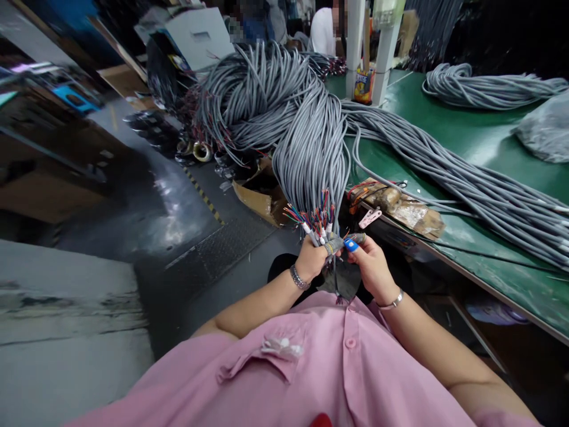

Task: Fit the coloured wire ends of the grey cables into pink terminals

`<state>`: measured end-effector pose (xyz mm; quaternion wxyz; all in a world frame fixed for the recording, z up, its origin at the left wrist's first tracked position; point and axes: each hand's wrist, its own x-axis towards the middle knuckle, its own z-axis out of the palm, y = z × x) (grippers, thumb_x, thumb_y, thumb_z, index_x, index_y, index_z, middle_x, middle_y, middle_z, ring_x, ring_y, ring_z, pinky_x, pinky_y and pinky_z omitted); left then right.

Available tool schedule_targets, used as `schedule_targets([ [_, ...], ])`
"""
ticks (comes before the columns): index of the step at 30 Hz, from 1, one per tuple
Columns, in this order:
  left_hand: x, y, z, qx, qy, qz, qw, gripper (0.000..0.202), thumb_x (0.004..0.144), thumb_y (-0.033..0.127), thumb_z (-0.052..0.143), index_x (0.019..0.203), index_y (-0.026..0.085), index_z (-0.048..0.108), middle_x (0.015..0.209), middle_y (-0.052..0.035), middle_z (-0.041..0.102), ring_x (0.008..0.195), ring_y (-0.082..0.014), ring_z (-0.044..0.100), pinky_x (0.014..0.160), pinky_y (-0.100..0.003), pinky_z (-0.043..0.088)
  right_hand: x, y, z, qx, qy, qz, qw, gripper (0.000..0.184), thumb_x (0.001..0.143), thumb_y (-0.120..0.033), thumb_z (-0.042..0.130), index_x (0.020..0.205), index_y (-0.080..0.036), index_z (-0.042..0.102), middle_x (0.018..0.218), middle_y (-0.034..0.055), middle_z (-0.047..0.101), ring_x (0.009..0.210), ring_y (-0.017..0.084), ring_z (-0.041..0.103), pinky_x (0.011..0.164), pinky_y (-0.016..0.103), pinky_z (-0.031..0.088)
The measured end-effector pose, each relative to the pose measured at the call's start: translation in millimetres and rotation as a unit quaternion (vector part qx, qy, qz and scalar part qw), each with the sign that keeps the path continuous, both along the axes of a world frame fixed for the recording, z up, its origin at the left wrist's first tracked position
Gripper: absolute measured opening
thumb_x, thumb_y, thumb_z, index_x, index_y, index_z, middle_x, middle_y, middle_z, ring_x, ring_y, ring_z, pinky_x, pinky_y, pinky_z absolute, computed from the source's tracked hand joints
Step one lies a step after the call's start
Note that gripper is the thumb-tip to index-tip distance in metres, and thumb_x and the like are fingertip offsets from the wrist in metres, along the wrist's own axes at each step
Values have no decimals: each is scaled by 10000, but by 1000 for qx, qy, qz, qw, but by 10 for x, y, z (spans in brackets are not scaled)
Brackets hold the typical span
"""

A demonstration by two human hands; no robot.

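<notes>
My left hand (312,259) is closed around the ends of several grey cables (311,148), near my lap. Stripped coloured wires (317,219) fan out above that fist, some with white sleeves at their base. Close beside it, my right hand (372,267) pinches thin wire ends of a cable between thumb and finger. Its thumb wears a blue wrap (351,245), and grey coverings are on fingers of both hands. Which cable the pinched wires belong to is partly hidden by the fingers.
A green table (484,249) runs along the right, carrying a long cable bundle (435,148), a coil (484,88) and a pink clip (370,218) at its edge. A big cable heap (258,89) lies ahead. An open cardboard box (260,193) stands below. Another person (323,29) is behind.
</notes>
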<state>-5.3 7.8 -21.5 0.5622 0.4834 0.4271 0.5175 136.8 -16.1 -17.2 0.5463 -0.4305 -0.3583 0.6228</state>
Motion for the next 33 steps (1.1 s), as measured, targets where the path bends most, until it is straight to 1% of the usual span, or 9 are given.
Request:
schedule_targets([
  [3, 9, -1, -4, -12, -6, 7, 1000, 227, 674, 296, 774, 576, 142, 638, 550, -11, 622, 537, -124, 579, 583, -262, 469, 29, -7, -16, -3, -7, -39, 999, 248, 719, -410, 752, 776, -203, 628, 599, -47, 577, 516, 90, 453, 525, 238, 380],
  [8, 24, -7, 9, -31, 10, 10, 999, 238, 650, 323, 785, 584, 141, 647, 559, -19, 629, 553, -135, 593, 582, -268, 483, 54, 14, -14, -21, 13, -19, 1000, 244, 710, -406, 750, 770, -208, 621, 606, -47, 581, 515, 92, 455, 531, 240, 392],
  [12, 40, -11, 21, -20, 11, 10, 1000, 241, 667, 331, 771, 573, 146, 648, 552, -20, 625, 551, -136, 591, 581, -272, 485, 56, 29, -16, -31, 38, -27, 998, 212, 690, -350, 757, 709, -201, 607, 589, -52, 554, 511, 86, 442, 525, 237, 383],
  [16, 50, -7, 28, -11, 9, 20, 1000, 245, 694, 324, 746, 555, 148, 646, 549, -25, 624, 554, -138, 591, 578, -270, 478, 42, -9, -69, -43, 88, -21, 995, 200, 687, -308, 746, 660, -198, 581, 555, -60, 510, 509, 85, 424, 521, 233, 368],
  [18, 49, -2, 29, -8, 1, 28, 1000, 222, 692, 298, 740, 557, 148, 649, 548, -22, 625, 550, -135, 588, 572, -266, 472, 44, -45, -114, -34, 79, -10, 996, 185, 695, -310, 743, 680, -199, 595, 561, -59, 511, 515, 88, 420, 528, 236, 367],
  [22, 50, 3, 34, -4, -7, 26, 1000, 215, 693, 273, 731, 544, 148, 639, 534, -17, 613, 550, -133, 585, 590, -269, 478, 88, -89, -170, -2, 10, 4, 1000, 180, 706, -323, 749, 710, -193, 626, 602, -48, 544, 540, 92, 436, 546, 240, 371],
  [25, 63, 1, 42, -10, -5, 25, 1000, 245, 684, 289, 744, 530, 148, 616, 521, -14, 599, 539, -136, 581, 579, -273, 480, 135, -64, -133, 10, 19, 12, 1000, 188, 756, -368, 714, 760, -196, 638, 653, -37, 571, 568, 93, 467, 572, 238, 403],
  [29, 81, -1, 45, -14, -3, 21, 1000, 261, 673, 301, 759, 532, 142, 608, 511, -10, 589, 509, -121, 555, 543, -258, 456, 137, 20, -28, -11, 38, 28, 999, 249, 769, -430, 702, 868, -206, 657, 680, -25, 608, 590, 103, 525, 584, 239, 438],
  [33, 78, 3, 28, -17, -14, 23, 999, 257, 652, 290, 780, 538, 139, 606, 511, -1, 585, 492, -104, 531, 537, -247, 442, 71, 73, 4, -24, 46, 28, 998, 232, 710, -372, 768, 809, -201, 646, 661, -14, 659, 597, 117, 586, 586, 237, 436],
])
